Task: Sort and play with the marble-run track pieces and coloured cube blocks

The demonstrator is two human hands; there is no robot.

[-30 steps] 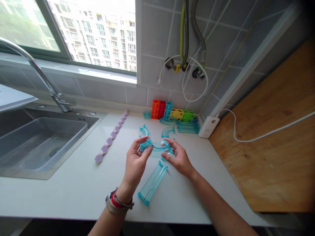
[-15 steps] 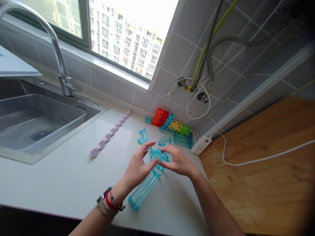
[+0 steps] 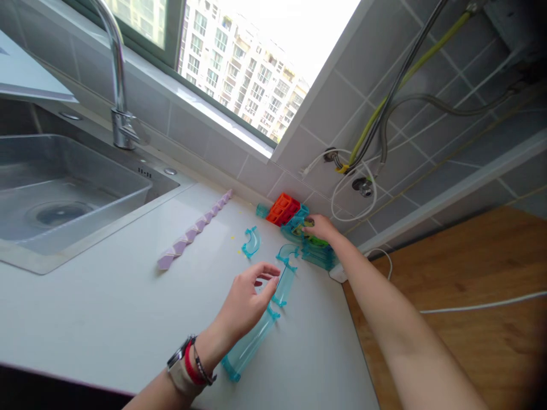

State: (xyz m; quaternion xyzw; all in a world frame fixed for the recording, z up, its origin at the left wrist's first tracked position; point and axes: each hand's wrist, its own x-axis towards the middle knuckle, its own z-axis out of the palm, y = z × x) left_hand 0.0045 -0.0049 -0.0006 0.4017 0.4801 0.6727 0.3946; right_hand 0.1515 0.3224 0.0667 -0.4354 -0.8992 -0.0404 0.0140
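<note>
My left hand (image 3: 248,297) hovers over the counter with its fingers curved and the thumb apart, holding nothing. Below and beside it lie a long clear-blue track piece (image 3: 250,346) and a shorter straight track piece (image 3: 285,285). A curved track piece (image 3: 288,251) sits at the far end of the shorter one. My right hand (image 3: 319,228) reaches into the pile by the wall, its fingertips closed around a yellow block (image 3: 306,224) that is mostly hidden. Around it are red blocks (image 3: 284,209), a green block (image 3: 317,241) and stacked blue track pieces (image 3: 318,256).
Another curved blue piece (image 3: 252,242) lies left of the hands. Further left is a lilac folded strip (image 3: 194,232), then the sink (image 3: 160,196) with its faucet (image 3: 119,85). White cable (image 3: 376,199) hangs by the wall; a wooden board (image 3: 461,330) is at right.
My right hand has left the small blue piece and moved away to the pile at the wall. The shorter straight piece now lies between the long piece and the curve. My left hand stays nearby.
</note>
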